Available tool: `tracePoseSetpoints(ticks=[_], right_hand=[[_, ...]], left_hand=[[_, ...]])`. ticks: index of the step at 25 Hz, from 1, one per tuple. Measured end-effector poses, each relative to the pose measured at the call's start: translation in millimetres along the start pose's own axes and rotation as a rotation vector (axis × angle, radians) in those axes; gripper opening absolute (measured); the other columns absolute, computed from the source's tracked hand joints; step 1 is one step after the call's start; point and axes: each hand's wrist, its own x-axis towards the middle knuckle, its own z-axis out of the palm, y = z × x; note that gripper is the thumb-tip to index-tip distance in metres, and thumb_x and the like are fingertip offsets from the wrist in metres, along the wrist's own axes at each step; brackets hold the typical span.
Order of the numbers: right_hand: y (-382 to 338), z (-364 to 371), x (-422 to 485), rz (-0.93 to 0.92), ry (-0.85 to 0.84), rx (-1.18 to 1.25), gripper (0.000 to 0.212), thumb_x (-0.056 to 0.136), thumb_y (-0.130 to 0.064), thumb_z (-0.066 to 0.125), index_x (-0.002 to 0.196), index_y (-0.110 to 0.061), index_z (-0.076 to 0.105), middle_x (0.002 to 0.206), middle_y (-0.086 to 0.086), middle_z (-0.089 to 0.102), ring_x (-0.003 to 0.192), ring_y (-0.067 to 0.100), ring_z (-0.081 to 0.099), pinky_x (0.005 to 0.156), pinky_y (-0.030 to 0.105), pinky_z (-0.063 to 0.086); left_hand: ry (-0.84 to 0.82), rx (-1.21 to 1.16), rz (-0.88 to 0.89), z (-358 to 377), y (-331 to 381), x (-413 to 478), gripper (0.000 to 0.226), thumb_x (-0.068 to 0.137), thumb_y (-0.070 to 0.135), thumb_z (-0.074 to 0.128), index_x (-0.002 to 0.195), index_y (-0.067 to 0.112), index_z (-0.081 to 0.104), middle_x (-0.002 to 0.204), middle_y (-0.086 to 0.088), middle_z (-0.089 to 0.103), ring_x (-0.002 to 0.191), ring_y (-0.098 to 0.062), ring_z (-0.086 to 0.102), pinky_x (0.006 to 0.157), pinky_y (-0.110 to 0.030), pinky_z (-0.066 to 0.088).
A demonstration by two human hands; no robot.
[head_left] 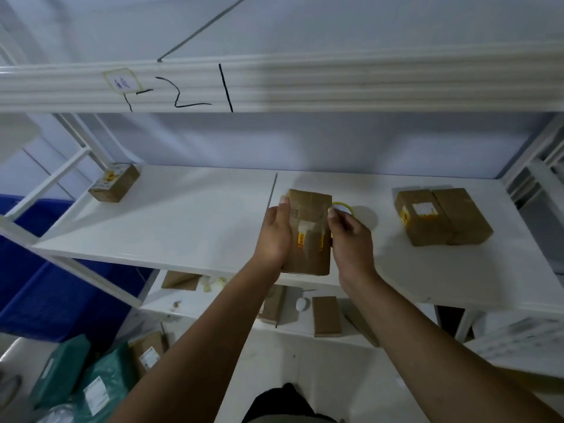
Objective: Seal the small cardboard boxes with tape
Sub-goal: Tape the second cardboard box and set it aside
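Observation:
A small brown cardboard box (309,227) with yellow labels and clear tape on top sits at the front middle of the white shelf (171,221). My left hand (276,233) grips its left side, thumb on the top edge. My right hand (351,236) presses against its right side and holds a roll of clear tape with a yellow core (344,206), mostly hidden behind my fingers. Two more brown boxes (442,216) lie side by side at the right. Another small box (114,183) stands at the shelf's far left corner.
An upper shelf beam (274,87) with black marker marks hangs overhead. A lower shelf (305,312) holds several brown boxes and scraps. Green parcels (91,377) and a blue bin (45,285) lie at the lower left.

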Motion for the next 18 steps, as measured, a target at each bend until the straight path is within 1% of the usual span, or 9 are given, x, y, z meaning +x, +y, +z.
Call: tracePoseSetpoints(ticks=[2,4,5,8,10,13,15,16,18], right_hand=[[4.7,-4.8,-9.5,0.08,-0.026,0.082,0.028,0.102,-0.037,0.066,0.077,-0.037,0.079,0.087,-0.013,0.079,0.1,0.019,0.074,0.102,0.048,0.058],[5.6,-10.9,-18.1,0.149,-0.077,0.181,0.019,0.099,-0.036,0.071,0.087,-0.027,0.083,0.101,0.005,0.082,0.109,0.03,0.074,0.105,0.054,0.056],[4.4,-15.0,-20.7,0.135,-0.1,0.185,0.018,0.097,-0.038,0.073,0.096,-0.024,0.084,0.106,0.008,0.082,0.111,0.03,0.075,0.105,0.053,0.056],[-0.2,-25.5,-25.2,0.084,-0.198,0.166,0.029,0.095,-0.044,0.074,0.119,-0.028,0.079,0.109,-0.003,0.082,0.107,0.018,0.077,0.103,0.051,0.058],[-1.7,-29.3,-29.6,0.042,-0.212,0.14,0.03,0.089,-0.048,0.079,0.115,-0.034,0.078,0.103,-0.006,0.082,0.1,0.016,0.078,0.099,0.052,0.06],[-2.6,-28.0,-34.7,-0.038,-0.139,0.029,0.037,0.078,-0.056,0.083,0.107,-0.034,0.078,0.096,-0.01,0.081,0.094,0.013,0.078,0.094,0.052,0.061],[-5.3,-24.5,-37.2,-0.065,-0.132,-0.019,0.04,0.076,-0.057,0.083,0.109,-0.035,0.077,0.097,-0.01,0.081,0.095,0.011,0.077,0.096,0.05,0.06],[-6.2,-21.8,-37.7,-0.067,-0.136,-0.024,0.039,0.077,-0.055,0.083,0.11,-0.036,0.076,0.099,-0.009,0.081,0.096,0.011,0.077,0.096,0.049,0.06],[-5.3,-15.4,-39.9,-0.079,-0.134,-0.034,0.036,0.081,-0.049,0.083,0.114,-0.038,0.073,0.103,-0.009,0.079,0.097,0.008,0.075,0.095,0.048,0.06]], left_hand=[[0.092,0.029,0.043,3.5,-5.1,-7.8,0.065,0.103,0.071,0.038,0.112,0.02,0.075,0.099,-0.003,0.08,0.091,-0.019,0.077,0.083,-0.038,0.061],[0.115,-0.029,0.025,4.8,-13.1,-17.6,0.066,0.102,0.072,0.04,0.1,0.02,0.08,0.086,-0.001,0.083,0.08,-0.017,0.08,0.078,-0.036,0.063],[0.103,-0.071,-0.005,4.0,-17.0,-21.9,0.068,0.102,0.073,0.038,0.1,0.02,0.081,0.086,-0.002,0.083,0.081,-0.018,0.081,0.079,-0.039,0.065],[-0.054,-0.2,-0.027,1.9,-24.7,-30.3,0.071,0.1,0.076,0.038,0.112,0.021,0.08,0.102,-0.008,0.083,0.097,-0.027,0.081,0.088,-0.048,0.065],[-0.11,-0.219,0.069,3.5,-26.1,-38.8,0.055,0.097,0.068,0.055,0.117,0.022,0.078,0.109,-0.008,0.082,0.104,-0.03,0.079,0.091,-0.048,0.064],[-0.104,-0.165,0.235,4.3,-30.5,-47.2,0.037,0.104,0.052,0.057,0.125,0.026,0.073,0.116,-0.001,0.08,0.109,-0.021,0.077,0.092,-0.04,0.064],[-0.086,-0.122,0.236,1.6,-30.0,-54.4,0.044,0.107,0.059,0.045,0.131,0.03,0.069,0.121,0.002,0.078,0.115,-0.018,0.074,0.091,-0.036,0.063],[-0.035,-0.069,0.221,-1.1,-30.0,-55.7,0.052,0.107,0.063,0.04,0.14,0.03,0.063,0.13,0.003,0.073,0.122,-0.018,0.07,0.096,-0.036,0.06],[0.124,0.055,0.218,-10.6,-32.6,-59.6,0.062,0.102,0.068,0.046,0.154,0.034,0.047,0.144,0.007,0.053,0.126,-0.007,0.059,0.1,-0.027,0.053]])
